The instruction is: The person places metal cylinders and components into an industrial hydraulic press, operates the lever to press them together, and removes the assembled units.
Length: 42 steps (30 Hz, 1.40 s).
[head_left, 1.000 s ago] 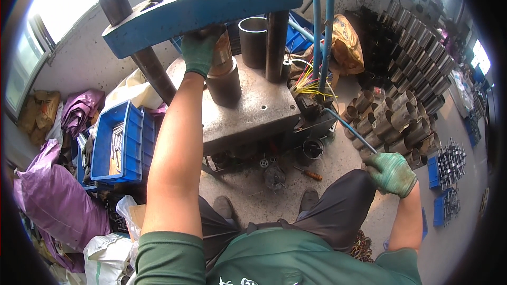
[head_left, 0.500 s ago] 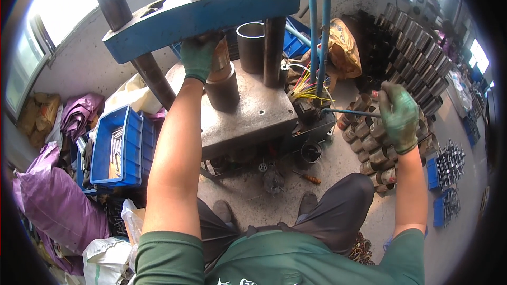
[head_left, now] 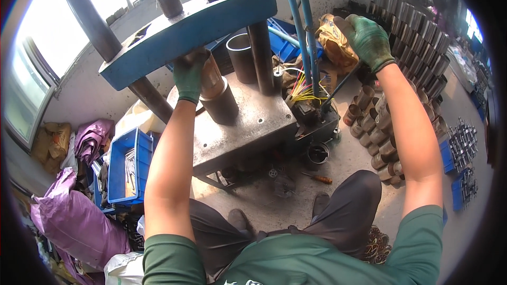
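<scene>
My left hand point(head_left: 188, 78), in a green glove, reaches under the blue crossbeam point(head_left: 195, 29) of a press. It is closed against a brownish metal sleeve point(head_left: 212, 78), its fingertips partly hidden. That sleeve stands upright on a wider dark metal cylinder point(head_left: 221, 106) on the press's thick steel table point(head_left: 248, 132). Off to the right, my right hand point(head_left: 368, 41), gloved in green too, is raised and curled at the upper end of a thin lever point(head_left: 340, 84). The lever slants up from a base beside the press; the glove hides its tip.
A larger open cylinder point(head_left: 240, 58) stands behind, near a press column point(head_left: 261, 58). Coloured wires point(head_left: 309, 92) and blue hoses point(head_left: 306, 31) lie close to the lever. Stacked metal sleeves point(head_left: 409, 37) fill the right. A blue crate point(head_left: 129, 166) holds metal rods at left.
My right hand has risen and moved left, and the lever has swung from nearly level to steeply upward. My left hand stays at the sleeve. The view has shifted slightly.
</scene>
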Tool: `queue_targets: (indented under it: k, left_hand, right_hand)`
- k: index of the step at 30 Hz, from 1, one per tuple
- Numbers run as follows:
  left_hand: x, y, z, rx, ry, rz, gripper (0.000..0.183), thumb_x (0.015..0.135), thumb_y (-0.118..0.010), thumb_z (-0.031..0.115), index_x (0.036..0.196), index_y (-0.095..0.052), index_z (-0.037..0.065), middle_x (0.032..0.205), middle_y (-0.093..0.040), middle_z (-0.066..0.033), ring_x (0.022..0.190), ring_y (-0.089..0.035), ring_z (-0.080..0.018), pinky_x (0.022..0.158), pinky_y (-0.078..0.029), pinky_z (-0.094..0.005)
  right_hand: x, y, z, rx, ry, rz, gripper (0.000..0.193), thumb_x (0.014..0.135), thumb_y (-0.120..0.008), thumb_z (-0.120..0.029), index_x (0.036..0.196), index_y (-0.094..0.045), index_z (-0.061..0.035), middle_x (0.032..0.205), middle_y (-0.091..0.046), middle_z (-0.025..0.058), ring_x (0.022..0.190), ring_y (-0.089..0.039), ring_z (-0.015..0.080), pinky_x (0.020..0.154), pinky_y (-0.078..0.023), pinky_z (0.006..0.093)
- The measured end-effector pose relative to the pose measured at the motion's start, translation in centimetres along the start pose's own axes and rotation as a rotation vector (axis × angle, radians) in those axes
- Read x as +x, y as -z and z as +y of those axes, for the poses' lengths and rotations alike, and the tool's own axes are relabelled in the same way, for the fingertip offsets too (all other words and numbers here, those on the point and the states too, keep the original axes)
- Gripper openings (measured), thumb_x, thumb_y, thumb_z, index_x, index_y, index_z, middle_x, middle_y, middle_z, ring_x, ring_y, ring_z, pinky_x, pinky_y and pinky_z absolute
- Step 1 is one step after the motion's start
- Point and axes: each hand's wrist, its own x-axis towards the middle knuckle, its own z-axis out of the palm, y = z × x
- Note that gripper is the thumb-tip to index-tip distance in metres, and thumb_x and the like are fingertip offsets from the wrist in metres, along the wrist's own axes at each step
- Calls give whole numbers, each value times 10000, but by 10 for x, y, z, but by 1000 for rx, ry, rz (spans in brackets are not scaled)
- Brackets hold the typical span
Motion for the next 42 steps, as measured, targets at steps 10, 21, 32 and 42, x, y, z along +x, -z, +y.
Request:
queue_targets:
  k: [10, 21, 32, 42]
  left_hand:
    - [-26, 27, 49, 229, -247, 272, 723, 857, -837, 409, 1358, -566, -36, 1309, -636, -269, 1229, -623, -415, 1035, -514, -475]
    - [23, 20, 16, 480, -490, -5, 246, 936, -679, 315, 1045, -771, 114, 1045, -741, -163, 1000, -682, -401, 896, -536, -499]
    - [10, 55, 86, 280, -381, -114, 265, 880, -737, 367, 899, -722, 103, 875, -724, -161, 900, -691, -405, 831, -558, -505]
    - [0, 35, 56, 421, -496, -335, 462, 1085, -500, 445, 927, -780, 112, 875, -766, -146, 844, -730, -373, 876, -540, -489]
  right_hand:
    - [-7, -5, 6, -22, 3, 89, 550, 1007, -614, -619, 1040, -771, -93, 965, -768, 179, 923, -749, 376, 819, -596, 478]
    - [-4, 0, 0, -24, 40, 65, 529, 989, -644, -592, 1052, -775, -83, 978, -767, 187, 926, -749, 371, 842, -595, 478]
    - [-6, 10, -2, -37, -80, -114, 451, 982, -600, -501, 1128, -784, -115, 1082, -785, 173, 1026, -755, 357, 921, -601, 480]
    - [-9, 24, -5, -31, -96, -136, 481, 988, -590, -494, 1203, -779, -108, 1131, -786, 158, 1048, -756, 338, 951, -594, 468]
